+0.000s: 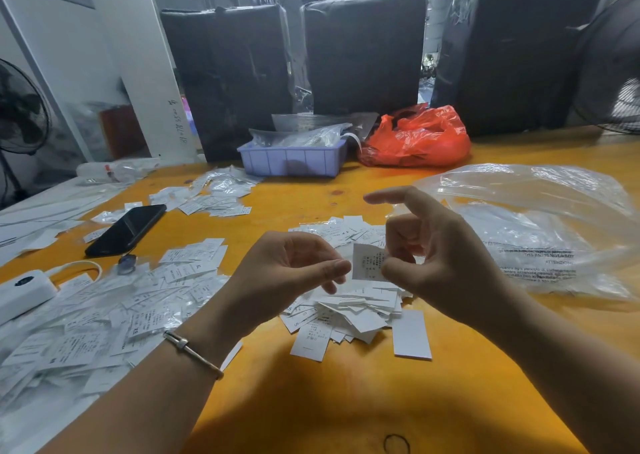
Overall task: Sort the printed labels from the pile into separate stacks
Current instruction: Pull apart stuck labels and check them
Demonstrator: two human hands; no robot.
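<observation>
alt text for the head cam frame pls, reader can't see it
Above a pile of white printed labels on an orange table, the right hand pinches one label while the left hand hovers beside it, fingers curled. More labels and a black phone lie left, a clear plastic bag right.

orange table (304,401), white pillar (138,66), black-wrapped bales (363,52) behind

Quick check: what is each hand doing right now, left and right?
Left hand: fingers loosely curled, holding nothing visible, thumb tip near the label.
Right hand: pinches that one printed label above the pile.
</observation>
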